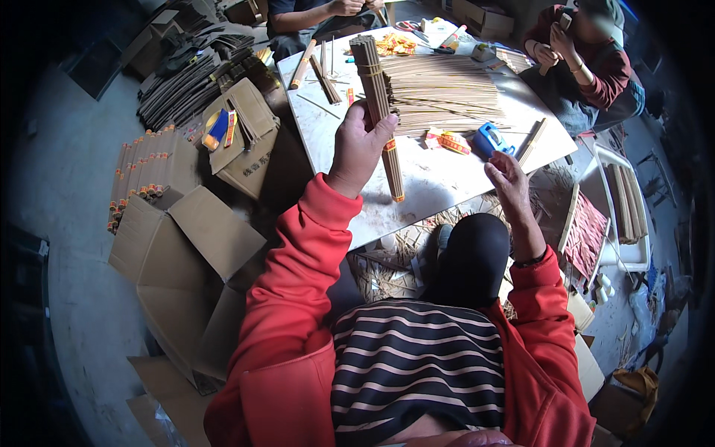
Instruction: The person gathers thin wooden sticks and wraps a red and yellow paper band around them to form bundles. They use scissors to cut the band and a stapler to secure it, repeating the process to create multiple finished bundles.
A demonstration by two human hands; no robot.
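Note:
My left hand (360,145) is wrapped round a bundle of brown incense sticks (378,97), held upright at a slight tilt over the white table (328,160). Yellow-red bands circle the bundle at its middle and lower end. Just below a blue tape dispenser (490,140) is my right hand (509,179), its fingers bent and the fingertips close together; anything between them is too small to make out. Behind the bundle, many loose incense sticks (447,89) lie spread in a flat layer. Red and yellow paper labels (448,141) rest beside the dispenser.
Two people sit across the table, one (585,67) at the far right with both hands raised. Open cardboard boxes (175,287) stand at my left, near finished bundles (141,171) and dark stacked sticks (194,74). A white tub (646,253) holds more sticks on the right.

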